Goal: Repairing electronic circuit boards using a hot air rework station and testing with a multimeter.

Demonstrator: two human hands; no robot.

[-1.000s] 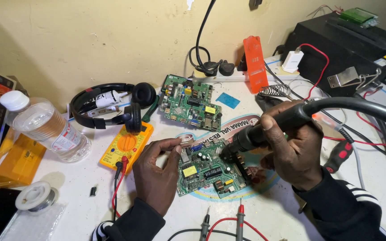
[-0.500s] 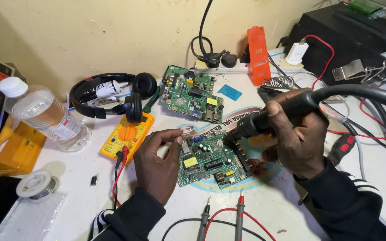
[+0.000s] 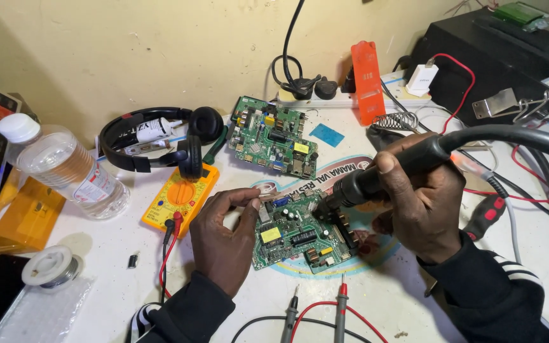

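Observation:
A green circuit board [image 3: 290, 232] lies flat on the white table in front of me. My right hand [image 3: 422, 203] grips a black hot-air wand [image 3: 376, 179] with a thick black hose, its nozzle pointed down at the board's right side. My left hand [image 3: 227, 236] rests at the board's left edge and pinches a thin strand of solder wire [image 3: 269, 190] between thumb and fingers, over the board's top left corner.
A second green board [image 3: 273, 135] lies further back. Yellow multimeter [image 3: 182, 195] and black headphones [image 3: 160, 136] sit to the left, beside a plastic bottle [image 3: 65, 166] and a solder spool [image 3: 52, 267]. Red and black probes [image 3: 316, 314] lie near me. A power strip [image 3: 335, 95] and black box [image 3: 503, 57] stand behind.
My view has shifted slightly. The right hand has lifted the wand a little and moved it right; the left hand stays at the board's edge.

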